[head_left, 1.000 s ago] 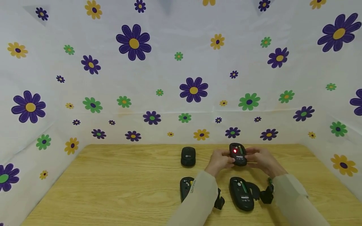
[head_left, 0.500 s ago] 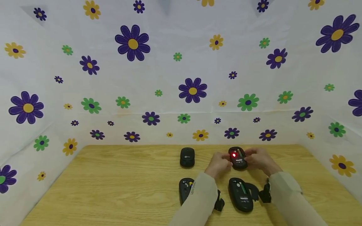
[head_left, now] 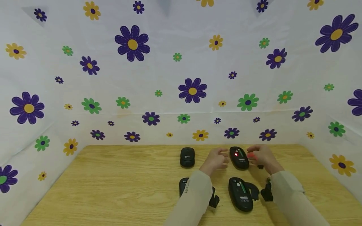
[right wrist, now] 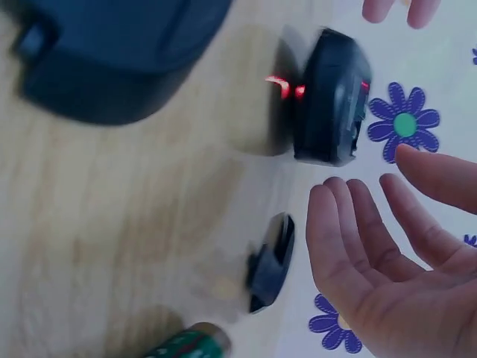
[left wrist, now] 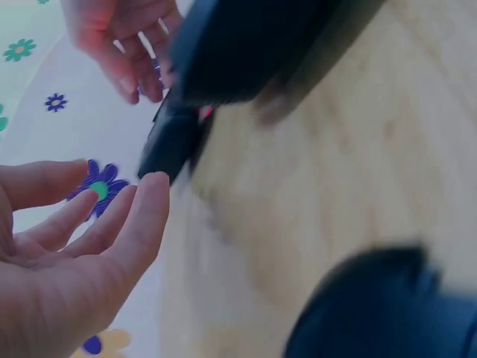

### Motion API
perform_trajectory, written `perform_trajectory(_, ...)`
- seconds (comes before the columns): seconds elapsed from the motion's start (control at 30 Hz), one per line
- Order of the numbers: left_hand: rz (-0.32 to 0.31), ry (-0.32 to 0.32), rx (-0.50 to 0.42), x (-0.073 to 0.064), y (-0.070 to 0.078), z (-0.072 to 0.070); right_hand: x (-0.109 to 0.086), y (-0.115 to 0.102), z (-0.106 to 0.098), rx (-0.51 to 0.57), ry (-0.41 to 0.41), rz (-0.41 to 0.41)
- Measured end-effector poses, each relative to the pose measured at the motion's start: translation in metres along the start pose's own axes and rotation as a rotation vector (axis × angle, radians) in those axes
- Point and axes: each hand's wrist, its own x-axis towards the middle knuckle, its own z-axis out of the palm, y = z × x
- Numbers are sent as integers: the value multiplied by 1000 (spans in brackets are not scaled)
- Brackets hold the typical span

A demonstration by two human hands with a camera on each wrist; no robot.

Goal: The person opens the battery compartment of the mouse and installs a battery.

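A black computer mouse [head_left: 239,158] lies underside up at the back right, its sensor glowing red and a green battery in its uncovered slot. To its left is my left hand [head_left: 216,160], fingers loosely bent and apart from it. On its other side my right hand [head_left: 261,157] also holds nothing, with red light falling on the fingers. The right wrist view shows the mouse [right wrist: 332,101] just beyond my right fingertips [right wrist: 324,198]. A small black battery cover [right wrist: 272,265] lies near that hand, mostly hidden in the head view.
Another overturned mouse [head_left: 240,194] lies in front, its black cover [head_left: 252,191] beside it. My left sleeve [head_left: 195,194] partly hides a third mouse [head_left: 183,183]. One mouse [head_left: 187,157] stands right side up at the back. A green battery [right wrist: 190,343] shows in the right wrist view.
Both hands lowered the red-lit mouse onto the table and let go of it. My left hand has drawn back left and my right hand slightly right.
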Motion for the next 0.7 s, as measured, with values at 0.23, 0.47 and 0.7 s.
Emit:
perform_trajectory(0.23,7,-19,40,-11,18,-28,-6,-9,-4,72,-37,-14)
perform_trajectory(0.47,37,-53,72,-25,28,-61,-15,-17,-1,146,-103,-14)
perform_trajectory(0.7,50,-39,85,-37,32,-88,-22,-29,8,129,-145,-69)
